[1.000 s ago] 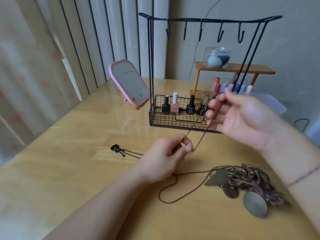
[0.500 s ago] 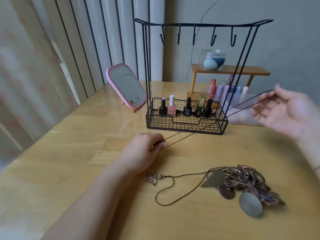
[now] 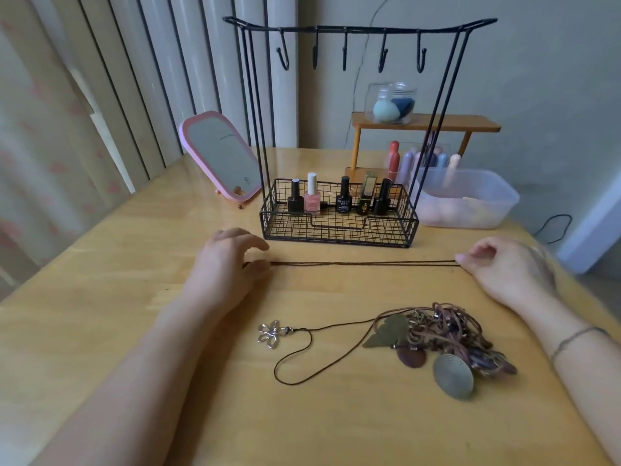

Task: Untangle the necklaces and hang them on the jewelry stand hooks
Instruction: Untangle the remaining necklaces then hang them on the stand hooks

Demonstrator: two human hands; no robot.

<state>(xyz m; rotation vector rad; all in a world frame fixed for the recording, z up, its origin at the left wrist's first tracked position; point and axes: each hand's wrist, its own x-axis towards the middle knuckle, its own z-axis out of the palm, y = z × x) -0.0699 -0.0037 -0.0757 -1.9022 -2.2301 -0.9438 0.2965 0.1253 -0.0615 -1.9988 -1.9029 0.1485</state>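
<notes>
Brown cord (image 3: pixel 363 263) of one necklace is pulled into a straight line between two hands. The left hand (image 3: pixel 228 264) pinches one end with thumb and finger. The right hand (image 3: pixel 504 264) pinches the other end, fingers curled. Just behind the cord stands the black wire jewelry stand (image 3: pixel 339 216), its hooks (image 3: pixel 344 57) bare. In front of the cord, nearer the right hand, lies the tangled pile of necklaces (image 3: pixel 443 338), with a silver flower charm (image 3: pixel 268 333) trailing out.

both forearms reach forward, well apart; left hand (image 3: pixel 228 264) and right hand (image 3: pixel 504 267) each pinch with curled fingers.
</notes>
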